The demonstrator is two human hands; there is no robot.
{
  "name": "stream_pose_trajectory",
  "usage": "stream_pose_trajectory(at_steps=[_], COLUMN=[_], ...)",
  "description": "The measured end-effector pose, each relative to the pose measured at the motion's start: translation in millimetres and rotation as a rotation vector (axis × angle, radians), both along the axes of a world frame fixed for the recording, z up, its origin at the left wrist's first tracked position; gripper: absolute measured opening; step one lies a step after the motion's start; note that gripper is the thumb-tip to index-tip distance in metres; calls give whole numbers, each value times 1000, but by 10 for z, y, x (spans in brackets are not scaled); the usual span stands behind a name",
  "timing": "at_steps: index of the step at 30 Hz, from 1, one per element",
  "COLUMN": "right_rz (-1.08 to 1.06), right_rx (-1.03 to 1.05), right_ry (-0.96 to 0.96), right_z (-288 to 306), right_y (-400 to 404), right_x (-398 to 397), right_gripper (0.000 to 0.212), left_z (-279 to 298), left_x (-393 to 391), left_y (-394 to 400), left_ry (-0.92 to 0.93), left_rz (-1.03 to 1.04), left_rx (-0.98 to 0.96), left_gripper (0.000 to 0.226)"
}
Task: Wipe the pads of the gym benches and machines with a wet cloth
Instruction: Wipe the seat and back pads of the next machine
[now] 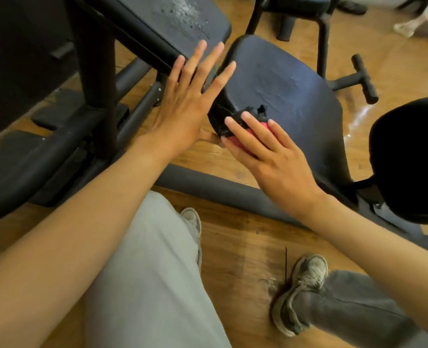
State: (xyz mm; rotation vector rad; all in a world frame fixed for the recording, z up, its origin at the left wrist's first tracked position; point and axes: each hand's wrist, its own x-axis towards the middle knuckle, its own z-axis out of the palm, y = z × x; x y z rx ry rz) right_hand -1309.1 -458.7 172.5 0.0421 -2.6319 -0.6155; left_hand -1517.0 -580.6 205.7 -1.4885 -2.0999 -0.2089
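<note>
A dark padded bench seat (288,81) fills the centre of the view. My right hand (270,151) presses a red and black cloth (252,124) against the seat's near left edge, fingers nearly straight over it. My left hand (187,101) is spread flat with straight fingers beside the narrow end of the seat, its thumb tucked under the pad's edge; it holds nothing. Beyond the left hand is the inclined back pad (177,18), which shows pale wet streaks.
Black steel frame tubes (97,79) stand at the left. A round black pad (409,156) is at the right, and a T-shaped handle (363,79) juts out behind the seat. My shoes (301,292) stand on the wooden floor (245,237). Another machine is at the back.
</note>
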Motion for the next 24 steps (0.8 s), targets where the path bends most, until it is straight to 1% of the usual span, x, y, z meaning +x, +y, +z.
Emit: stream_pose_trajectory(at_steps=[3, 6, 7, 10, 13, 16, 18, 20, 24], right_rz=[-46, -62, -55, -45, -24, 4, 50, 110, 221], right_rx=[-38, -75, -70, -109, -199, -408, -579, -663, -803], right_ry=[17, 27, 25, 42, 60, 23, -6, -7, 33], right_z=[145, 214, 215, 150, 103, 271, 448, 566, 723], right_y=[-172, -222, -200, -84, 8, -4, -21, -15, 50], right_x=[-436, -608, -579, -302, -84, -262, -490, -726, -1160], right_gripper=[66, 65, 66, 72, 71, 58, 53, 52, 53], left_z=[30, 61, 72, 89, 70, 74, 86, 119, 133], left_x=[-16, -104, -125, -157, -174, -160, -158, -165, -196], left_y=[-49, -127, -143, -165, -135, -70, -34, -18, -14], left_ry=[-13, -59, -63, -67, -94, -117, -176, -239, -295], left_rz=[62, 100, 113, 140, 123, 134, 138, 138, 189], left_rx=[54, 122, 151, 145, 165, 217, 272, 337, 461], left_gripper=[106, 101, 102, 120, 120, 116, 113, 111, 109])
